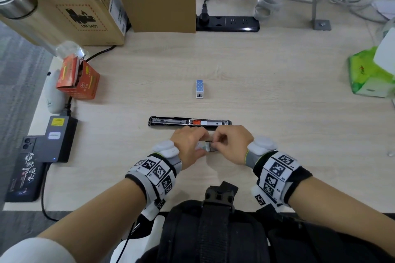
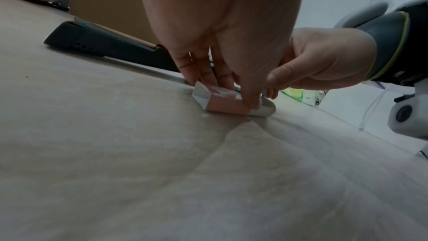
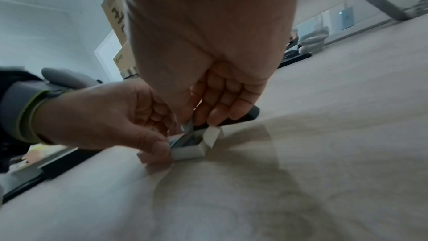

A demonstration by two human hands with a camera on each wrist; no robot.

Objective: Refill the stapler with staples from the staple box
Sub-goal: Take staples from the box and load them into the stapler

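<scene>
The black stapler (image 1: 190, 123) lies opened out flat on the desk, its staple channel facing up, just beyond both hands. My left hand (image 1: 201, 146) grips the small staple box (image 1: 203, 147) by its sleeve (image 2: 222, 104) and holds it down on the desk. The inner tray (image 3: 187, 147) is slid out to the right with its end flap open. My right hand (image 1: 215, 143) pinches a grey strip of staples (image 3: 188, 125) between thumb and forefinger, just above the tray. The stapler also shows behind the fingers (image 2: 104, 43) (image 3: 241, 118).
A small blue dotted item (image 1: 199, 89) stands mid-desk beyond the stapler. Cardboard boxes (image 1: 85, 6) and a black power strip (image 1: 227, 23) line the back. An orange carton (image 1: 78, 80), a power bank (image 1: 57, 136) and a phone (image 1: 25, 177) sit left, a green tissue pack (image 1: 369, 74) right.
</scene>
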